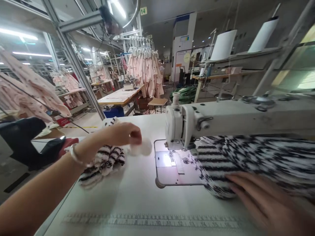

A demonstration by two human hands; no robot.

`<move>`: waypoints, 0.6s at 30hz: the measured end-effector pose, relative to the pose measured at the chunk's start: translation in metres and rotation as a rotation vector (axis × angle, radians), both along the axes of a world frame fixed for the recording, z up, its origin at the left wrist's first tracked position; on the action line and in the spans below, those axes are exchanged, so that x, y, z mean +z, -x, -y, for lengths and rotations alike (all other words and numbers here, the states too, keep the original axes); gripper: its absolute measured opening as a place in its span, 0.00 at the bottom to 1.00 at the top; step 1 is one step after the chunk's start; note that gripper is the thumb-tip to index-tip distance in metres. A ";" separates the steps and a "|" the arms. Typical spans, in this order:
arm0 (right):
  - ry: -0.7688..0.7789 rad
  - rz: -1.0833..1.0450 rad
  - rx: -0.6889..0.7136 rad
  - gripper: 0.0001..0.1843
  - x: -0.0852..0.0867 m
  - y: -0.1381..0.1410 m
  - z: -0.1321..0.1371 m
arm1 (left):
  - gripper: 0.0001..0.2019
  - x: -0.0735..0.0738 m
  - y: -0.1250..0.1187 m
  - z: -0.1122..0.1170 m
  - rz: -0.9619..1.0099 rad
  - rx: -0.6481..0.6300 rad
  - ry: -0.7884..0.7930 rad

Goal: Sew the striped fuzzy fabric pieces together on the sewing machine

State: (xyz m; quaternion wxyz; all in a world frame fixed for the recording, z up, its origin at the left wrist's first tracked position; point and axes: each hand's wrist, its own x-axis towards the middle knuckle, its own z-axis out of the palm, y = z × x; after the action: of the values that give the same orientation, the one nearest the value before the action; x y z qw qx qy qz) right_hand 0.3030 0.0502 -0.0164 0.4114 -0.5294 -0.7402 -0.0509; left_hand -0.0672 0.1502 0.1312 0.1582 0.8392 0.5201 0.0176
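Observation:
My left hand (130,132) is above the sewing table, left of the needle, its fingers pinched together. A small white piece (145,147) is at the fingertips, smeared by motion, so its kind is unclear. Just below that wrist lies a bunched black-and-white striped plush cloth (108,160). My right hand (268,200) rests with fingers stretched out on a larger striped plush fabric (219,164), beside and under the machine arm. Between the hands stands the white sewing machine (236,118), its lit needle plate (164,173) showing a narrow pale strip.
A ruler scale (159,223) runs along the table's front edge. Thread cones (223,44) stand on a rack at upper right. A metal post (76,65) rises at left. Pink garments (145,68) hang behind, near a wooden table (120,96) and a stool (157,102).

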 end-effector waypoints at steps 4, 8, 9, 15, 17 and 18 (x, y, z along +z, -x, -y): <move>-0.046 0.277 0.045 0.13 0.002 0.008 -0.003 | 0.06 -0.050 -0.032 0.045 0.128 -0.082 0.212; 0.017 0.227 -0.025 0.09 0.023 0.016 -0.009 | 0.06 -0.097 -0.057 0.071 0.207 -0.021 0.098; 0.020 0.211 -0.059 0.09 0.031 0.018 -0.010 | 0.07 -0.100 -0.063 0.074 0.250 -0.017 0.089; -0.177 0.258 -0.030 0.06 0.060 0.050 0.017 | 0.21 -0.091 -0.097 0.082 1.073 0.088 0.989; -0.218 0.297 0.102 0.10 0.051 0.067 0.034 | 0.23 -0.096 -0.101 0.083 1.320 0.232 1.264; -0.190 0.274 0.180 0.11 0.044 0.075 0.041 | 0.20 -0.100 -0.100 0.083 1.381 0.293 1.271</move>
State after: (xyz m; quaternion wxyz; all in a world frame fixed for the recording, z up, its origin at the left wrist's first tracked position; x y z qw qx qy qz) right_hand 0.2280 0.0090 0.0277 0.3576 -0.4080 -0.8256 -0.1551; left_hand 0.0329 0.0669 0.0310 0.8540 0.3266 0.3238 0.2431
